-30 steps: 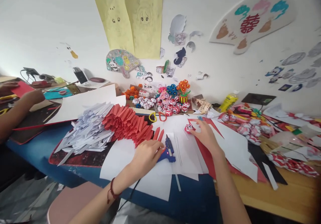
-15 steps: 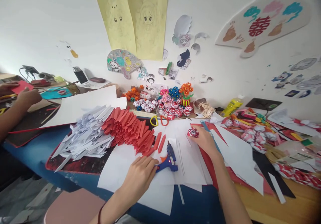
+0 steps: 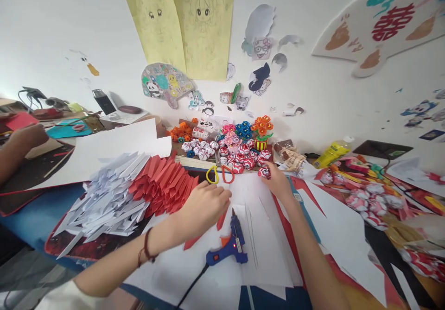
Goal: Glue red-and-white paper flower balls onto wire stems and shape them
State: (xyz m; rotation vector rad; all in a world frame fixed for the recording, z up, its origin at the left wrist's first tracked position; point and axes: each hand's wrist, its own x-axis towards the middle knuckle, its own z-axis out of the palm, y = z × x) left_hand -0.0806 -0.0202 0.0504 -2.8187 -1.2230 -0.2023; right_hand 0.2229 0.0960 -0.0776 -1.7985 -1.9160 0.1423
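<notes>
In the right grip, held a paper ball near the ball pile; seemed light, crushable, best cupped by its sides. Couldn't tell the state of the left grip.

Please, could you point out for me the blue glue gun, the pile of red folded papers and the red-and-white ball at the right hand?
Blue glue gun (image 3: 228, 251): head view, where handle meets body.
Red folded papers (image 3: 162, 185): head view, middle of the pile.
Red-and-white ball (image 3: 264, 173): head view, visible side.
</notes>
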